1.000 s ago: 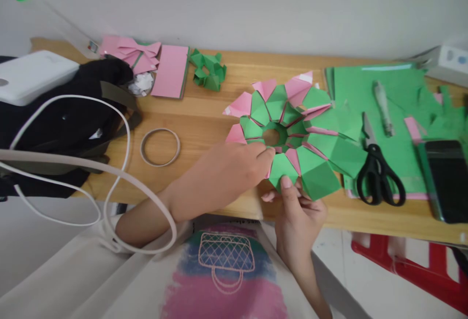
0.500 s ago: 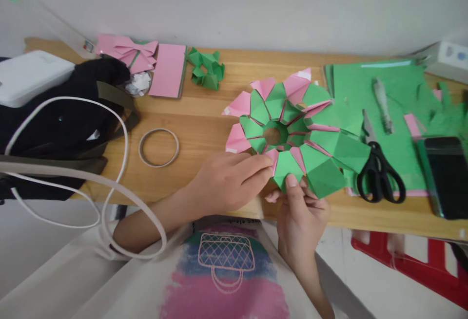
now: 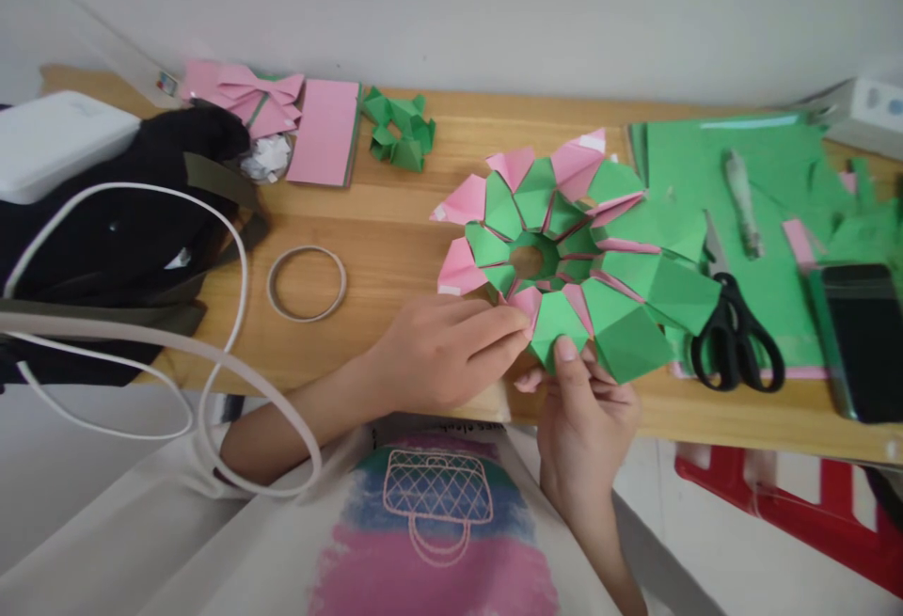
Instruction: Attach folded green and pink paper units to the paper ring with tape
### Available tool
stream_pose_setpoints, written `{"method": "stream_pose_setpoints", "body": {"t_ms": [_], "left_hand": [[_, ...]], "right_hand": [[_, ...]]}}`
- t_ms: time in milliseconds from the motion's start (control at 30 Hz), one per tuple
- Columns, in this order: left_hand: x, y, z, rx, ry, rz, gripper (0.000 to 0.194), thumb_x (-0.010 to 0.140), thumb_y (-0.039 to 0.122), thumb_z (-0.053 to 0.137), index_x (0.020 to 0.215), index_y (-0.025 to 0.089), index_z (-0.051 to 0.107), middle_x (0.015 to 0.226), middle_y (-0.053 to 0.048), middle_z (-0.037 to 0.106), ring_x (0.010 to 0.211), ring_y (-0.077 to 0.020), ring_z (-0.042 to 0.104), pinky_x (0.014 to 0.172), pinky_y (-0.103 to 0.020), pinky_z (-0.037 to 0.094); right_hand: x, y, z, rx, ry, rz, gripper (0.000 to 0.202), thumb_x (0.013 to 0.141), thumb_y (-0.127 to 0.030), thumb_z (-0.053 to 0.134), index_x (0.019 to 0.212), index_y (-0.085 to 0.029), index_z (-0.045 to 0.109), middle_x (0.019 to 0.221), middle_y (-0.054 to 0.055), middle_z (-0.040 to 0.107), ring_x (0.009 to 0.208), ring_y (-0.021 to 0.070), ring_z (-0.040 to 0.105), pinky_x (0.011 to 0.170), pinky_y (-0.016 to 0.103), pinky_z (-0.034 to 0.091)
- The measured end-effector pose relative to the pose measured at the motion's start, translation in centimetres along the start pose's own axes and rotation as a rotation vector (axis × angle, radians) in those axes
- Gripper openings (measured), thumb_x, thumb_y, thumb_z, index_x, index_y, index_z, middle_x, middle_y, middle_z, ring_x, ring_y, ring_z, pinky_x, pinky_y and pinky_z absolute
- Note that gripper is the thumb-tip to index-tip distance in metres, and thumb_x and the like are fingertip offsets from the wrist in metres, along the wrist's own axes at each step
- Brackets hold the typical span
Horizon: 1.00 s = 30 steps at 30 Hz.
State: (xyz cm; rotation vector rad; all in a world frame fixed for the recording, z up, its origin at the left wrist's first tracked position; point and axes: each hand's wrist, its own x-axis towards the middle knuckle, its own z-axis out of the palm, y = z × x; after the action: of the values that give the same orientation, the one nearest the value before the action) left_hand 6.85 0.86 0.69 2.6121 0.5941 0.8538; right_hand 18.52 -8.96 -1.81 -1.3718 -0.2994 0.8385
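A green and pink folded-paper ring [image 3: 625, 320] with a round hole in its middle lies tilted above the table's front edge. Pink flaps with white tape-like tips stick out along its far and left sides. My left hand [image 3: 451, 348] pinches a pink flap on the near left of the ring, and its fingertips cover part of that flap. My right hand [image 3: 582, 409] grips the near green panel, thumb on top and fingers underneath, partly hidden by the paper. Close to the ring's right side are black-handled scissors [image 3: 737, 343], lying on green paper sheets [image 3: 684, 160].
A roll of tape [image 3: 307, 318] lies left of my left hand. Behind are a small green paper model [image 3: 400, 132], a pink paper stack [image 3: 324, 132] and a pink paper bow [image 3: 261, 94]. A phone [image 3: 864, 343] is at right; a white cable [image 3: 244, 287] loops over my left forearm.
Almost nothing differs. The ring and both hands appear shifted very slightly to the right, with the same grips on the paper.
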Motion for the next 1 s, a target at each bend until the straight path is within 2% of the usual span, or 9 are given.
{"method": "stream_pose_setpoints", "body": {"t_ms": [200,400,567,700,767,900,967,1000], "left_hand": [[-0.1,-0.3,0.0,-0.027,0.015,0.030,0.013,0.095,0.016,0.052,0.087,0.016,0.063,0.084,0.000,0.075,0.069,-0.0082,0.068,0.064,-0.019,0.051],[-0.1,-0.3,-0.1,-0.039,-0.011,0.045,0.015,0.095,0.016,0.051,0.087,0.017,0.063,0.087,-0.001,0.076,0.071,-0.0096,0.068,0.068,-0.020,0.051],[-0.4,-0.7,0.0,-0.001,-0.024,0.145,0.020,0.097,0.014,0.046,0.090,0.016,0.066,0.092,-0.003,0.077,0.078,-0.0124,0.071,0.071,-0.022,0.052],[-0.7,-1.1,0.5,0.015,0.003,0.200,0.022,0.097,0.014,0.043,0.096,0.015,0.065,0.094,-0.004,0.076,0.080,-0.0141,0.070,0.069,-0.025,0.051],[-0.9,-1.0,0.5,0.028,0.029,0.206,0.022,0.097,0.014,0.043,0.098,0.015,0.065,0.095,-0.005,0.076,0.081,-0.0149,0.069,0.069,-0.027,0.051],[-1.7,0.4,0.2,-0.006,0.114,0.108,0.011,0.089,0.012,0.058,0.097,0.013,0.065,0.092,-0.007,0.074,0.082,-0.0135,0.067,0.072,-0.024,0.052],[-2.2,1.4,0.2,-0.147,0.136,-0.085,0.004,0.085,0.014,0.063,0.088,0.014,0.066,0.080,-0.005,0.070,0.070,-0.0116,0.064,0.062,-0.022,0.050],[-2.3,1.8,0.3,-0.294,0.125,-0.266,0.003,0.085,0.017,0.063,0.083,0.015,0.065,0.072,-0.003,0.067,0.062,-0.0104,0.061,0.056,-0.021,0.048]], "right_hand": [[0.0,-0.1,-0.1,-0.007,-0.027,0.004,0.024,0.078,-0.030,0.075,0.062,-0.019,0.062,0.050,-0.005,0.063,0.044,0.0094,0.059,0.048,0.022,0.051],[0.1,-0.1,-0.1,0.066,0.000,0.033,0.021,0.075,-0.029,0.078,0.066,-0.020,0.062,0.057,-0.007,0.064,0.039,0.0083,0.056,0.040,0.021,0.048],[-0.1,0.0,-0.1,-0.012,-0.009,0.012,0.020,0.078,-0.030,0.076,0.067,-0.019,0.063,0.052,-0.006,0.063,0.042,0.0094,0.059,0.045,0.022,0.050],[-0.3,0.0,-0.1,-0.060,0.046,-0.063,0.017,0.078,-0.026,0.076,0.068,-0.019,0.064,0.053,-0.005,0.064,0.042,0.0098,0.060,0.046,0.022,0.048],[-0.3,-0.1,-0.1,-0.063,0.036,-0.035,0.020,0.078,-0.029,0.076,0.067,-0.018,0.063,0.052,-0.005,0.064,0.042,0.0106,0.059,0.046,0.023,0.048],[-0.1,-0.3,0.0,-0.048,-0.006,0.033,0.025,0.078,-0.035,0.075,0.067,-0.018,0.061,0.050,-0.005,0.062,0.041,0.0111,0.058,0.046,0.025,0.049],[-0.1,-0.3,0.1,-0.022,-0.008,0.043,0.025,0.076,-0.034,0.077,0.067,-0.019,0.060,0.051,-0.006,0.061,0.040,0.0105,0.057,0.045,0.024,0.048],[-0.1,-0.3,0.1,-0.015,-0.010,0.047,0.024,0.076,-0.033,0.077,0.066,-0.019,0.059,0.052,-0.007,0.061,0.040,0.0103,0.057,0.044,0.024,0.049]]}}
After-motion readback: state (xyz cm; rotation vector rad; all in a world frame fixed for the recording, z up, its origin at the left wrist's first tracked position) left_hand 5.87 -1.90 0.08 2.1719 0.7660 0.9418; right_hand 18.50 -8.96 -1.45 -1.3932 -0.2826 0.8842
